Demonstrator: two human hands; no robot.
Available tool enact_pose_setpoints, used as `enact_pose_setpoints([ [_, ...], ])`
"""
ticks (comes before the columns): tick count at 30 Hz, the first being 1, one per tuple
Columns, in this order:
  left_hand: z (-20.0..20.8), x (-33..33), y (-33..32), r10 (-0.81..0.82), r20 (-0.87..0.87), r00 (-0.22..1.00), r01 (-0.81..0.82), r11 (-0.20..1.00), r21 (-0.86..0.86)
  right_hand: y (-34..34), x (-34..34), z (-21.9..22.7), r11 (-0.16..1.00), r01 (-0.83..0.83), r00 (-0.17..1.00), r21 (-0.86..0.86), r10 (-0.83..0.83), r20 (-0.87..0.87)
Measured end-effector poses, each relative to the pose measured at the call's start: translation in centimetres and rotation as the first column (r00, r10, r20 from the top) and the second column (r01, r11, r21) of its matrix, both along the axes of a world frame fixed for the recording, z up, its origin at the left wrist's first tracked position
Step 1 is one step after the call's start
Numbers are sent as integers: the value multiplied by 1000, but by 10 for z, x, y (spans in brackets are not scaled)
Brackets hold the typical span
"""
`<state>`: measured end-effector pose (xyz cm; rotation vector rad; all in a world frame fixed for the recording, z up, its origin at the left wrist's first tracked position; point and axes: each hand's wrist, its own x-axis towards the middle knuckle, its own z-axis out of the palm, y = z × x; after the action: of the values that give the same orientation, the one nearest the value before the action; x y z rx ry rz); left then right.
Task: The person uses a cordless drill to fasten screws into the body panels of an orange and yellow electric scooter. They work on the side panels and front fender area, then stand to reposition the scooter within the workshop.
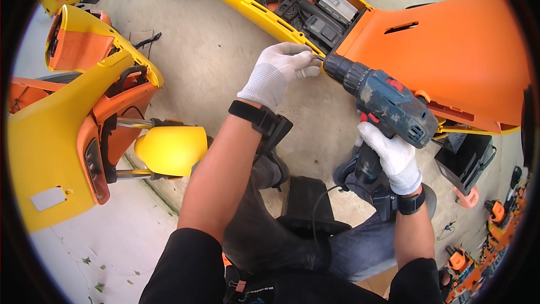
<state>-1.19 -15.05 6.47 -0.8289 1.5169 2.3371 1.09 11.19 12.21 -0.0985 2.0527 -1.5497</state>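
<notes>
My right hand (pixel 391 155), in a white knit glove, is wrapped round the handle of a blue and black cordless drill (pixel 391 98). The drill's chuck (pixel 344 72) points up and left, with its thin bit (pixel 319 57) at the yellow edge of an orange and yellow scooter body (pixel 264 8). My left hand (pixel 287 65), gloved too, is closed at the bit's tip with thumb and fingers pinched together. Whatever sits between those fingers is too small or hidden to make out. Inside the body's open compartment lie black cables and a silver box (pixel 337 7).
On the left stands another yellow and orange scooter front (pixel 50 146) with a yellow fender (pixel 171 151). A black box-shaped part (pixel 467 160) lies on the floor at right. Between my legs is a black object (pixel 309 205). More orange scooters (pixel 461 262) line the lower right.
</notes>
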Motion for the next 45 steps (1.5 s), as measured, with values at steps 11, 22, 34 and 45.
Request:
enact_pose_setpoints([
  [11, 0, 3, -9, 79, -21, 997, -74, 980, 184, -15, -8, 6, 989, 103, 977, -110, -80, 195],
  [22, -3, -1, -13, 35, -24, 999, -28, 969, 247, -13, -10, -1, 986, 112, 971, -125, -82, 226],
  [34, -3, -2, -15, -9, 4, 1000, 8, 969, 248, -12, -9, -3, 999, -20, 994, 50, 25, -111],
  [45, -6, -2, -15, 8, -31, 999, 2, 944, 329, -4, -13, -9, 969, -244, 913, 34, 241, -330],
])
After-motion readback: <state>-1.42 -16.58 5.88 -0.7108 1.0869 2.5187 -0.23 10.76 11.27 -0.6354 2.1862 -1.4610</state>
